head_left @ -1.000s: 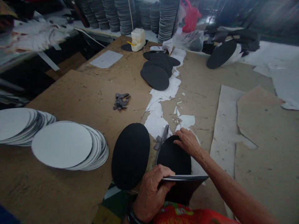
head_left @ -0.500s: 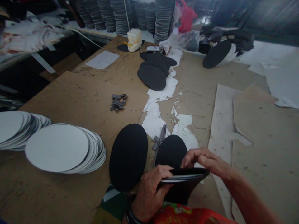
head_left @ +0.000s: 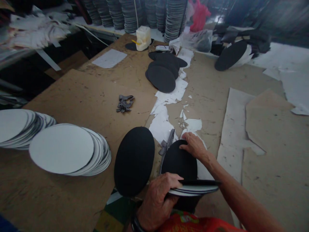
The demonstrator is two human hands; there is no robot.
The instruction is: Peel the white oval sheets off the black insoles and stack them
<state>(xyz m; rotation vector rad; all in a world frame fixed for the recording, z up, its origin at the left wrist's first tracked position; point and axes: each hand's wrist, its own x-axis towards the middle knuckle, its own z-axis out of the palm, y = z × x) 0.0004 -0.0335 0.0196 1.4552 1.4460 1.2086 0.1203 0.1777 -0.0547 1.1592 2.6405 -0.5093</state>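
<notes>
My left hand (head_left: 160, 195) is closed around one end of a thin stack of oval pieces (head_left: 195, 189), black on top with white layers at the edge, held edge-on near my body. My right hand (head_left: 193, 146) reaches past it to the far edge of a black oval piece (head_left: 180, 161) on the table. Its thumb lies over that oval, with the fingers apart from it beyond the rim. Left of it rests a larger black oval (head_left: 134, 161). A grey fabric bow (head_left: 164, 146) touches the smaller oval's upper left side.
Stacks of white ovals (head_left: 61, 149) stand at left. Grey bows (head_left: 125, 103) lie mid-table. Farther back are overlapping black ovals (head_left: 161, 79), torn white paper (head_left: 161, 124) and a whitish plastic container (head_left: 143, 38). Tall stacks (head_left: 176, 19) line the back.
My right hand has left the held stack and moved forward to the smaller black oval's far edge. My left hand keeps its hold, and the stack's layers look more spread. The view has shifted slightly.
</notes>
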